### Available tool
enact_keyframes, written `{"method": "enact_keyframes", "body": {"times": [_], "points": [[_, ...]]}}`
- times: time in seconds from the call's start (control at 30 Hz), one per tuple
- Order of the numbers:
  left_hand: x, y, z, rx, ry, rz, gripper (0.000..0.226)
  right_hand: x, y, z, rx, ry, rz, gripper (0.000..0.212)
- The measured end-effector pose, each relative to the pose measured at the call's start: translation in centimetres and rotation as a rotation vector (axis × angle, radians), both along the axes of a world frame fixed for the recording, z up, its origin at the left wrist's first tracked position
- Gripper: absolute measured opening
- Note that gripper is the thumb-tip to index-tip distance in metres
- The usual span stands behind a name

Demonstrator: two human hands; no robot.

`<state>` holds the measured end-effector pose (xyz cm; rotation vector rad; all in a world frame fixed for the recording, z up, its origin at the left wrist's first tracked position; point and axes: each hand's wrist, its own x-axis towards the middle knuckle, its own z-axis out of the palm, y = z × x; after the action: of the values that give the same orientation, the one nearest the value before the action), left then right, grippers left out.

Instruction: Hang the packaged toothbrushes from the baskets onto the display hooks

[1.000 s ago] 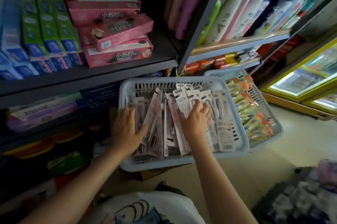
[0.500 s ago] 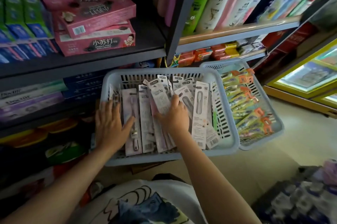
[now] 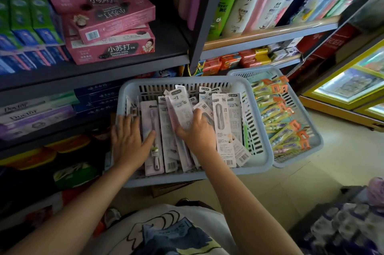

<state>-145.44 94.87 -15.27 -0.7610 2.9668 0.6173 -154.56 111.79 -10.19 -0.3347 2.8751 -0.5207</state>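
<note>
A: Hands?
B: Both in the near basket (image 3: 261,163). Left hand (image 3: 129,140) flat, fingers spread on the leftmost packs. Right hand (image 3: 198,130) curled round a white toothbrush pack (image 3: 180,109) mid-basket.
A: Other stock?
B: Orange-tagged toothbrush packs (image 3: 280,117) in the second basket (image 3: 315,146), touching the near basket's right side.

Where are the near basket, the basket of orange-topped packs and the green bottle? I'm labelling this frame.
near basket (image 3: 133,180): head view, on its front rim.
basket of orange-topped packs (image 3: 316,130): head view, on its right rim.
green bottle (image 3: 225,3): head view, on its body.
</note>
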Motion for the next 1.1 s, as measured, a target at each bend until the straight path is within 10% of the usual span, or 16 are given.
{"method": "enact_keyframes", "body": {"times": [0.67,1.1], "points": [[0.4,-1.4,0.7,0.159,-0.005,-0.057,0.07,-2.0,1.6,3.2,-0.449,-0.257,-0.081,0.058],[-1.4,2.6,9.4,0.94,0.138,-0.112,0.043,-2.1,0.7,6.2,-1.078,-0.631,-0.135,0.029]]}}
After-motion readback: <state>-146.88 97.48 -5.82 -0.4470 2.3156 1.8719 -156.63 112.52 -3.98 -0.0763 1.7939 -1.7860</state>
